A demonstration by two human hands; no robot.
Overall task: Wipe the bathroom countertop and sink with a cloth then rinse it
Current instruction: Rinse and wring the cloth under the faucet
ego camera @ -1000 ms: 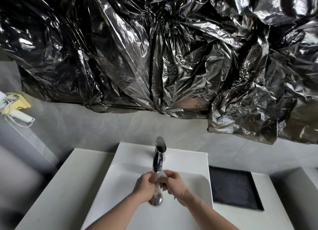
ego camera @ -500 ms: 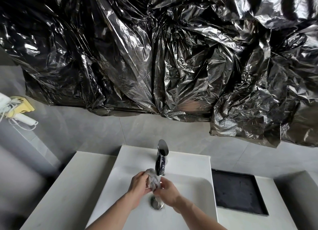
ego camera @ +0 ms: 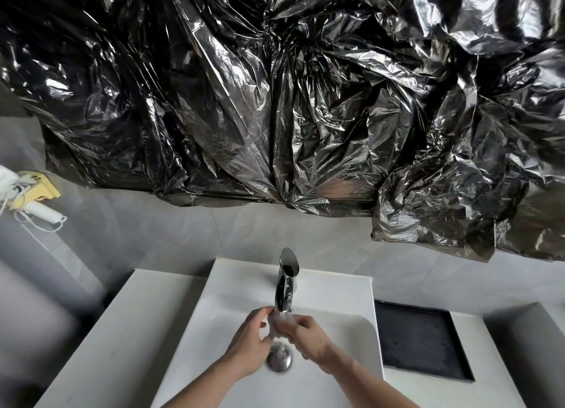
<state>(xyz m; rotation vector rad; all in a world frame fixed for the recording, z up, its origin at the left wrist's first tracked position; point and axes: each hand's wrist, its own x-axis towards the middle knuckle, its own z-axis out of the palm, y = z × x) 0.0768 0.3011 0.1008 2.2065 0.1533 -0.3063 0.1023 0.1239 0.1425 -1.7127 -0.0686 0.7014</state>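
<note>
One cloth (ego camera: 279, 323), pale grey and bunched, is being held directly below the spout of the chrome faucet (ego camera: 285, 285), above the basin of the white sink (ego camera: 345, 340). The cloth is being gripped from both sides: the left hand (ego camera: 249, 343) is being kept on its left edge with fingers (ego camera: 265, 310) curled round the fabric, and the right hand (ego camera: 308, 336) is being kept on its right edge with fingers (ego camera: 298, 319) likewise curled and pinching it. The two hands are being held close together, almost touching across the cloth. Whether water is being run from the spout cannot be told.

Just below the hands, the round metal drain plug (ego camera: 278, 358) is being shown at the basin floor, partly covered by the left hand. The sink is being flanked by the white bench (ego camera: 101, 340), which is continuing to the right, where a black square tray (ego camera: 422, 337) is being seen recessed into the surface. Behind the sink, the grey tiled wall (ego camera: 189, 239) is being covered higher up by crumpled black plastic sheeting (ego camera: 275, 96). At the far left, a white hair dryer (ego camera: 39, 209) is being held in a yellow wall bracket (ego camera: 46, 186).
</note>
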